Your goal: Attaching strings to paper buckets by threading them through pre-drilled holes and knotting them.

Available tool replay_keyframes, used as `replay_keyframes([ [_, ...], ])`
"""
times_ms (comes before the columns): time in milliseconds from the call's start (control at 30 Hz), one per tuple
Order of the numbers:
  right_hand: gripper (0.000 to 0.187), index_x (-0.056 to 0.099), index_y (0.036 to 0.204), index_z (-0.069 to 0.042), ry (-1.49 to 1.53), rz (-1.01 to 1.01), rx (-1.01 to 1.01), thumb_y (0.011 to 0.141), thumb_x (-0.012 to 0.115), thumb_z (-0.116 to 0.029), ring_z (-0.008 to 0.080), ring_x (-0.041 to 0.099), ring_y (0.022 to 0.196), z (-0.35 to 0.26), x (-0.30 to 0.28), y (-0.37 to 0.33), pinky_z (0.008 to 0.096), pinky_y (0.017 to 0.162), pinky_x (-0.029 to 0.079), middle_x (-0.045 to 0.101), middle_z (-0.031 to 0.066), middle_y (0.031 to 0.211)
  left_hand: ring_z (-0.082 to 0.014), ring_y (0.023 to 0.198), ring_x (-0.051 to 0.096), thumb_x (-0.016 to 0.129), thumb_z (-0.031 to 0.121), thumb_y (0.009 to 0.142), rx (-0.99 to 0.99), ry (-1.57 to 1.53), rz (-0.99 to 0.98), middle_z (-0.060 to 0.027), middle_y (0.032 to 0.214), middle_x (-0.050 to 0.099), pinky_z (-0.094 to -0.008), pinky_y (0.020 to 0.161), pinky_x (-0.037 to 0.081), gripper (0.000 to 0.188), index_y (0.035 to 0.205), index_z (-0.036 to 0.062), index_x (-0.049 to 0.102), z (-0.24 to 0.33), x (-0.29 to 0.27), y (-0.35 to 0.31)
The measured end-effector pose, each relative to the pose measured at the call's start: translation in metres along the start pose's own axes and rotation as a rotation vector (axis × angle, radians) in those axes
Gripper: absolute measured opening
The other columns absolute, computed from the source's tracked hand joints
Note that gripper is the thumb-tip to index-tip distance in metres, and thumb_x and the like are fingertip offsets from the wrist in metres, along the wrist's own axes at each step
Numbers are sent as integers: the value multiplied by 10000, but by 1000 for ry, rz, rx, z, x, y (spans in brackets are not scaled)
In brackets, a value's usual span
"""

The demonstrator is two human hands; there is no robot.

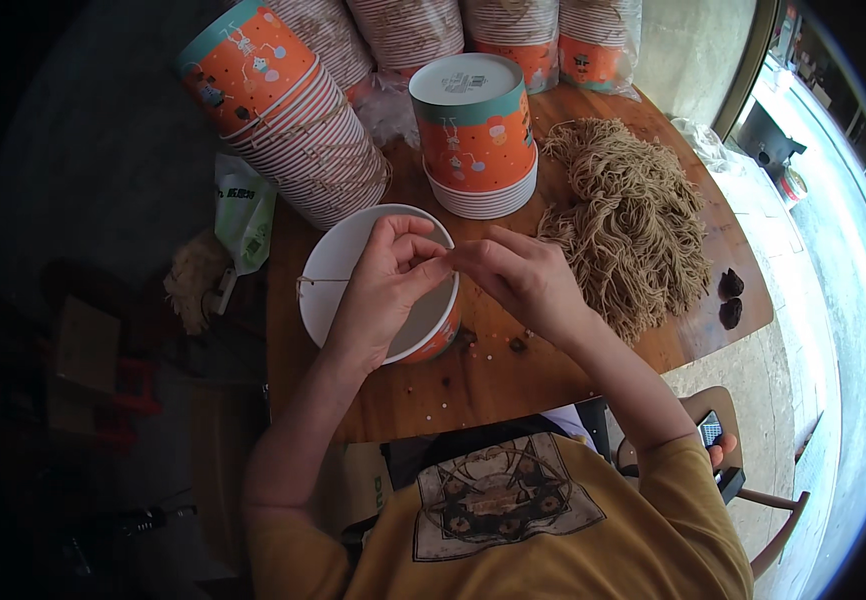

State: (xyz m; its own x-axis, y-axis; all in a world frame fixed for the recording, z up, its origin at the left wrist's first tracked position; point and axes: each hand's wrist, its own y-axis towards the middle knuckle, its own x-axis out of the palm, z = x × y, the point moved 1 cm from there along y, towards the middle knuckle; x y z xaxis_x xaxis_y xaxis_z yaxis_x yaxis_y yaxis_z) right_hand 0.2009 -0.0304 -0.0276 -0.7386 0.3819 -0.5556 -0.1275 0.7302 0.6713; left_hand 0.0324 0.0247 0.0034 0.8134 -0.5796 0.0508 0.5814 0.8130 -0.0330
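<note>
- Orange-sided paper bucket [327, 312], white within — open end up on the wooden table [493, 385], below both hands. Likely light, fairly stiff, easy to dent; best steadied at the rim.
- Tan cord [325, 280] at its left rim: probably soft, limp, hardly slippery; pinch near the end.
- Left hand [390, 280], right hand [528, 278]: thumb and forefinger of each drawn together, tips meeting by the bucket's right rim. Anything between them — too small to tell.
- Hidden: cord's run behind the left hand; part of the right rim.
</note>
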Motion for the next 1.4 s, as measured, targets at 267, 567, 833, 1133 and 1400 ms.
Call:
replay_keyframes([
  [267,215,566,931,-108,-354,16,-382,741,665,-105,160,569,599,-3,-7,11,298,476,460,500,9,699,-121,893,553,587,37,873,-53,-80,19,-79,940,585,-252,818,447,387,1169,30,339,-2,-3,0],
  [567,150,497,897,-35,322,-98,264,812,612,-78,158,570,571,-4,1,0,267,537,466,560,46,666,-107,868,524,549,5,874,-52,-94,6,-74,946,568,-255,822,413,337,1156,50,370,-4,-1,-1],
  [833,187,518,965,-48,438,-58,401,828,640,-86,109,544,568,-2,2,-12,255,540,451,550,33,654,-106,854,523,551,14,873,-51,-104,-27,-74,945,564,-252,807,412,333,1150,52,370,-5,-1,0],
  [1133,144,543,924,-36,-10,51,17,835,633,-105,126,587,593,-7,1,-4,264,545,473,576,27,674,-103,852,522,557,24,872,-4,-48,-11,-67,943,563,-248,801,415,320,1138,53,380,-4,3,-3],
  [1400,192,572,915,-35,933,-92,696,900,558,-226,13,479,577,-5,1,-4,183,500,394,550,-43,702,-98,828,526,580,50,870,-19,-45,-12,-55,917,569,-244,791,413,310,1120,50,395,-4,1,-2],
])
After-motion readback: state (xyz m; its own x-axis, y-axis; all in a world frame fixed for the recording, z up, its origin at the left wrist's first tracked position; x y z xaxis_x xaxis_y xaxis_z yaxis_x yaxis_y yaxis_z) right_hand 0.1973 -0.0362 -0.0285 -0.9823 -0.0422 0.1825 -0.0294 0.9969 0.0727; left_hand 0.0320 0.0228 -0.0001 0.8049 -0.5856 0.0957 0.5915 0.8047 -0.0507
